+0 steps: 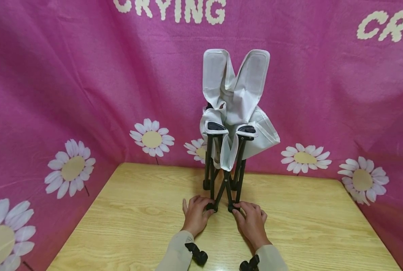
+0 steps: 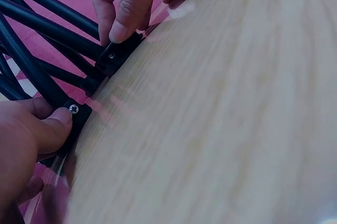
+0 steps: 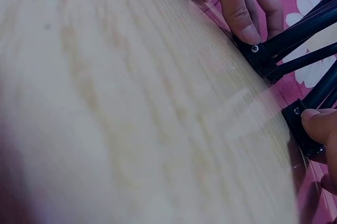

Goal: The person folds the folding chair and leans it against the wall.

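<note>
A small folding chair (image 1: 233,103) with white fabric and thin black legs stands partly folded on the wooden table (image 1: 147,233). Two pointed fabric flaps rise at its top, and the front legs cross in an X. My left hand (image 1: 196,214) pinches the left front foot (image 2: 73,121) between thumb and fingers, the thumb beside a screw. On the other side, my right hand (image 1: 252,222) pinches the right front foot (image 3: 303,121). Both feet are close together at table level. The rear feet (image 1: 206,184) are farther back, untouched by either hand.
A pink cloth (image 1: 306,94) with white daisies and cream lettering hangs behind the table and along both sides. Small black devices (image 1: 198,254) are strapped at the sleeves. The chair is near the table's back edge.
</note>
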`<state>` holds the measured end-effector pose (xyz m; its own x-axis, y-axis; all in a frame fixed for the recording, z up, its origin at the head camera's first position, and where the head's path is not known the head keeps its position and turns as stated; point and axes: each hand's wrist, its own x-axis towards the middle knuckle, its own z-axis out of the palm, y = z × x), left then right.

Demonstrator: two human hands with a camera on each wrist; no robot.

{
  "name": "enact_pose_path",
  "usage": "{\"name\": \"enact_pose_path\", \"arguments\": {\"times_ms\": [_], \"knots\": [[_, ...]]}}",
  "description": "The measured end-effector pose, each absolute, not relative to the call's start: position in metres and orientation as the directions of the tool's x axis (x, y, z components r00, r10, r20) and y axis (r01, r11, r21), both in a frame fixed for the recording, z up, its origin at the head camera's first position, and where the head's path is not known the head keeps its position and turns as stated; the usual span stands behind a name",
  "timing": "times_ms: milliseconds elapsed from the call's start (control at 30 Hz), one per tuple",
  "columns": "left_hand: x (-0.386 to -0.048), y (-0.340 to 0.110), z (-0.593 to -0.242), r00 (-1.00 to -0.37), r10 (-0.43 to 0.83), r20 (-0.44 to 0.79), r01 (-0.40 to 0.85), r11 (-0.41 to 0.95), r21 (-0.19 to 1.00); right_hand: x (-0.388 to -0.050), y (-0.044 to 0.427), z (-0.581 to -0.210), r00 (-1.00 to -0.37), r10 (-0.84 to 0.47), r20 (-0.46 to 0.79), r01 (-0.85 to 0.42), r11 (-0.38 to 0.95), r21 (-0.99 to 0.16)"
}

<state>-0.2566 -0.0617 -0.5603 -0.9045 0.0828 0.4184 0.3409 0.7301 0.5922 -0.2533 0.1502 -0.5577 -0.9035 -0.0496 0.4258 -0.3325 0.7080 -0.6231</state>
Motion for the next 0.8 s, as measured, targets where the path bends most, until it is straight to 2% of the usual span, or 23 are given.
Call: {"name": "enact_pose_path", "arguments": {"times_ms": [500,800], "knots": [[-0.266,-0.060,-0.561,-0.896,0.071,0.438,0.352,0.714,0.604,-0.262,0.151,-0.560,-0.883,-0.050,0.467,-0.357,0.719,-0.597],[-0.269,-0.060,-0.561,-0.906,0.056,0.419,0.329,0.714,0.618,-0.266,0.152,-0.559,-0.896,-0.063,0.439,-0.350,0.708,-0.614]]}}
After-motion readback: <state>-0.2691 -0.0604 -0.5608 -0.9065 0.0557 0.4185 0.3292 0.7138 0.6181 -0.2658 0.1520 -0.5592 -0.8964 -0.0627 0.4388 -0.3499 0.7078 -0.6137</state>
